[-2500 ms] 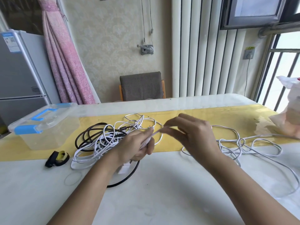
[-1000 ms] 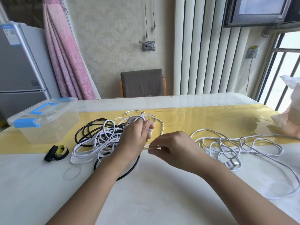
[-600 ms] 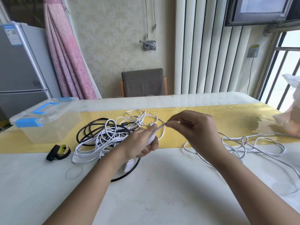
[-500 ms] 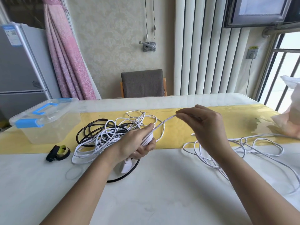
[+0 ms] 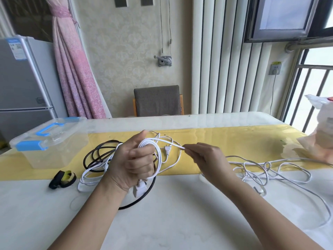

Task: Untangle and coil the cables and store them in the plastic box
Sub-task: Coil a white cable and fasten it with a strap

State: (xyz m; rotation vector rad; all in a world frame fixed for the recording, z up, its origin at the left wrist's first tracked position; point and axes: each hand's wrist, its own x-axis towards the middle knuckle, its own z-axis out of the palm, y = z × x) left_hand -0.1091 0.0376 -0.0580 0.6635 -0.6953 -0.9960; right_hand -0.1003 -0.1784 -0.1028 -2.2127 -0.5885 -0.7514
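My left hand (image 5: 132, 164) is raised over the table and grips a coil of white cable (image 5: 156, 152) looped round its fingers; a white plug (image 5: 138, 188) hangs below the palm. My right hand (image 5: 207, 157) pinches the same white cable just right of the coil. The cable's loose length (image 5: 266, 170) lies in loops on the right. Behind my left hand lies a tangle of black cable (image 5: 97, 156) and more white cable (image 5: 88, 179). The clear plastic box (image 5: 52, 141) with a blue-handled lid stands closed at the far left.
A black and yellow strap (image 5: 62, 179) lies in front of the box. A yellow runner (image 5: 225, 141) crosses the white table (image 5: 171, 222). A plastic bag (image 5: 320, 138) sits at the right edge. A grey chair (image 5: 157, 100) stands behind the table.
My left hand has turned upright with another loop of white cable around it. My right hand has come down and left, sliding along the cable towards the coil.
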